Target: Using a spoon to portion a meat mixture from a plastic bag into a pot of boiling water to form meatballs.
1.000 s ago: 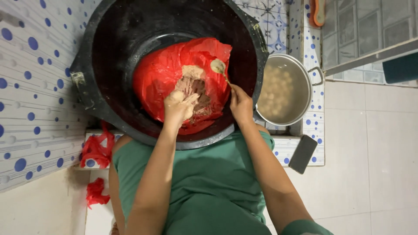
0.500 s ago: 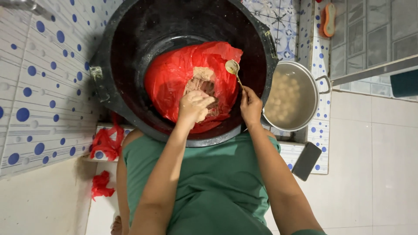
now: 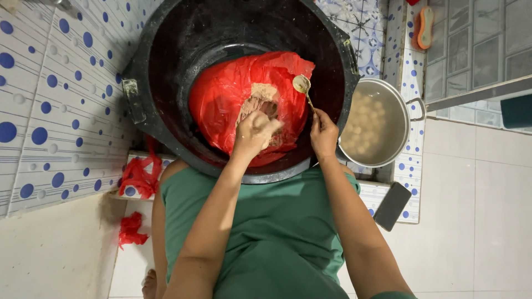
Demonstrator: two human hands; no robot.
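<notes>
1. Nearest: green clothing, both forearms reaching away over it.
2. On the tiled ledge to the right, a dark phone; to the left, red scraps.
3. Left hand curled shut around a lump of brownish paste, resting on the red bag.
4. Right hand just right of it, pinching the handle of a spoon, bowl pointing far over the bag's right edge.
5. Paste heaped in the bag, immediately beyond the left hand.
6. Bag inside a big black basin.
7. Right of the basin, a pot of pale balls in cloudy water.
</notes>
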